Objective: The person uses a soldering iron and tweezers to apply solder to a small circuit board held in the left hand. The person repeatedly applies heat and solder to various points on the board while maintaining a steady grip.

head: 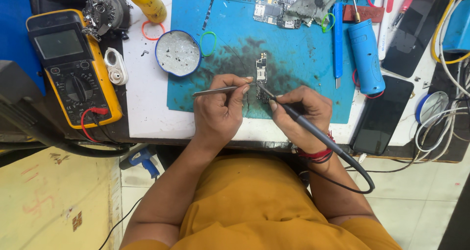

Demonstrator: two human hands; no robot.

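A small phone circuit board (261, 73) lies on a stained blue work mat (298, 54). My left hand (219, 110) grips metal tweezers (220, 89), their tips reaching the board's lower part. In my right hand (303, 114) is a dark soldering iron (306, 125), held like a pen, with its tip touching the board beside the tweezer tips. The iron's black cable (360, 176) loops down past my right wrist, which wears red thread bands.
A yellow multimeter (73, 69) sits at the left. A round blue-rimmed dish (178, 53) stands on the mat's left edge. A blue cylindrical tool (365, 54), two dark phones (382, 114), more circuit boards (274, 8) and white cables (440, 127) crowd the right and back.
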